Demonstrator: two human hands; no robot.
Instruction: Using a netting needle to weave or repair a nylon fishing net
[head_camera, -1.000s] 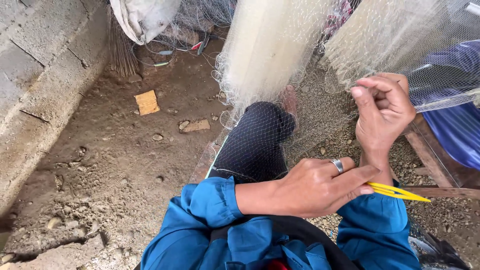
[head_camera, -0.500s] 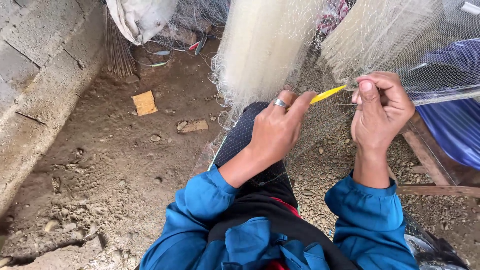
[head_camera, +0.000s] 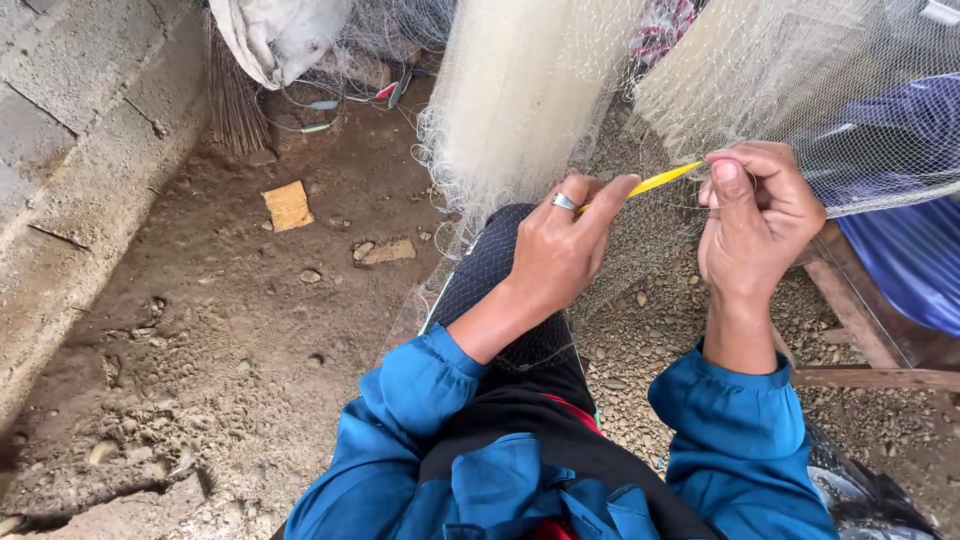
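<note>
My left hand (head_camera: 562, 245), with a ring on one finger, grips a thin yellow netting needle (head_camera: 662, 180) whose tip points up and right towards my right hand. My right hand (head_camera: 755, 218) is closed, pinching a strand of the pale fishing net (head_camera: 770, 70) at the needle's tip. The net hangs in two bunched folds, the left fold (head_camera: 520, 90) just above my left hand. Both arms wear blue sleeves (head_camera: 420, 400). My knee in dark mesh trousers (head_camera: 490, 270) lies under the left hand.
Dirt and gravel ground (head_camera: 250, 350) spreads to the left, with a yellow scrap (head_camera: 288, 205) and a flat stone (head_camera: 385, 251). A concrete block wall (head_camera: 80, 150) runs along the left. A broom (head_camera: 232, 100), a white sack (head_camera: 285, 35), a blue cloth (head_camera: 910, 250) and wooden planks (head_camera: 860, 330) are nearby.
My left hand rose from low near my lap up to the net, turning the yellow needle upward toward my right hand. The right hand stayed pinching the net.
</note>
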